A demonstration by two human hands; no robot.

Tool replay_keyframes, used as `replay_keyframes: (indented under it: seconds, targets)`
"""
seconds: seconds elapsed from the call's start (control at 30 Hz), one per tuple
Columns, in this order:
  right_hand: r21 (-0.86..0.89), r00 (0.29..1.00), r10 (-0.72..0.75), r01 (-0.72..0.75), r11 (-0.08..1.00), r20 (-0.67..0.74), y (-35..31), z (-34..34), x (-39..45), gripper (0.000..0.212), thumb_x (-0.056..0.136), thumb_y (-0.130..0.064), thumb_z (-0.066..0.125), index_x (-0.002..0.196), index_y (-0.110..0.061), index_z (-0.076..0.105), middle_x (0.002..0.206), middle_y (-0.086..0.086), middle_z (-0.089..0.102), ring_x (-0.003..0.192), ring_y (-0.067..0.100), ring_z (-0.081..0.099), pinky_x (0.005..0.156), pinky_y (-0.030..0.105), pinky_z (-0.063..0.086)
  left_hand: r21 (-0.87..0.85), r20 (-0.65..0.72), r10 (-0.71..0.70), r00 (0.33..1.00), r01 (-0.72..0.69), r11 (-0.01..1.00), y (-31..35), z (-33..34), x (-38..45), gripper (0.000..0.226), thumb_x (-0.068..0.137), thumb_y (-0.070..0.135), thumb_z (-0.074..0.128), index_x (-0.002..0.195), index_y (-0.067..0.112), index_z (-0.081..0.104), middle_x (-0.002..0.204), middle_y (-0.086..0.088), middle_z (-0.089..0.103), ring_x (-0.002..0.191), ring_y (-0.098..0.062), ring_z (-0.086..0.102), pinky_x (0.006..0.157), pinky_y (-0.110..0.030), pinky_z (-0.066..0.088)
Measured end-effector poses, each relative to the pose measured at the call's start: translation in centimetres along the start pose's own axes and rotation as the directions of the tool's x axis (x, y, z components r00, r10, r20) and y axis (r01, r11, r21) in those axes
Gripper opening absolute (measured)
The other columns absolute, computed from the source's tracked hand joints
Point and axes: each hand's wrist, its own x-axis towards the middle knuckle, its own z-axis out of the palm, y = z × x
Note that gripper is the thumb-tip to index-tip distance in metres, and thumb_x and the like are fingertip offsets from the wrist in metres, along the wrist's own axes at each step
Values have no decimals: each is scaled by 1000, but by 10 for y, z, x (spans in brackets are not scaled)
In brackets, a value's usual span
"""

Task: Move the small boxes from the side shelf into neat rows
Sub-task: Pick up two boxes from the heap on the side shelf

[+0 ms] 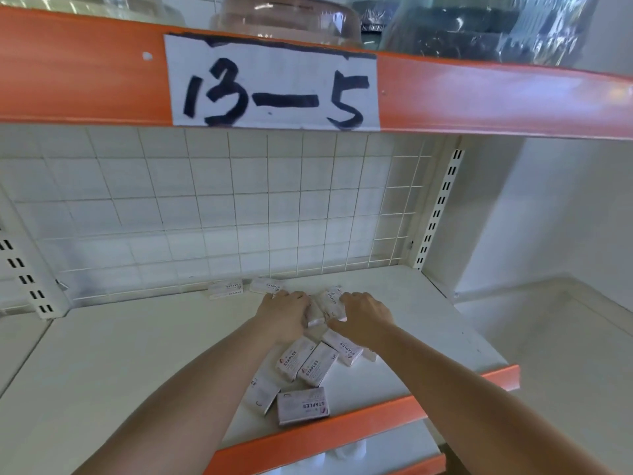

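There is only the one view, riding on the person's head and looking forward and down into a white shelf (137,337) from close in. The wide lens is bending the orange shelf edge (479,94) overhead, and both forearms are reaching in from the bottom of the frame toward the wire grid back (205,207).

I count nine small staple boxes (302,405) that I can make out on the white shelf (120,344); two sit by the wire back grid (205,207), two or so between my two hands, five nearer me. One handwritten label (272,82) reads 13-5.
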Motion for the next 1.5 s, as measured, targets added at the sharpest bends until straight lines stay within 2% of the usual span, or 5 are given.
replay_keyframes:
  seconds: [0.43,0.63,0.93,1.23,1.5]
  targets:
    - [55,999,45,-45,997,-14,-7,5,14,42,92,-43,53,119,-11,53,117,8,57,109,24,52,81,30,40,-12,14,75,997,-74,997,1,1,17,55,94,29,48,145,15,34,151,0,36,137,-26,33,106,-42,35]
    - [53,999,39,-38,998,-19,-9,2,13,30,92,-28,53,114,-8,53,116,8,57,108,25,52,78,30,38,-15,-20,81,996,-82,997,-1,-2,17,37,92,28,49,125,13,50,130,-4,53,123,-27,45,91,-36,40]
    - [35,1000,19,-18,999,-10,-8,6,18,34,94,-27,52,124,-13,50,120,5,55,109,24,55,79,31,40,26,-28,82,996,-81,996,-7,-3,18,44,87,20,52,131,21,51,123,-4,48,118,-26,43,87,-34,39]
    - [12,998,14,-14,1000,-53,-14,2,11,41,93,-13,50,133,-15,44,123,4,52,112,24,53,79,30,42,13,-71,63,995,-62,998,-20,-8,4,38,84,37,59,116,18,53,113,-3,61,108,-26,54,77,-31,39]
    - [-21,995,-58,56,998,-84,-23,-5,4,48,91,-8,50,137,-18,41,128,2,50,114,22,50,83,31,47,-1,-162,16,987,-17,1000,-34,-15,-18,35,84,22,54,119,18,50,119,-2,57,111,-25,51,76,-32,38]
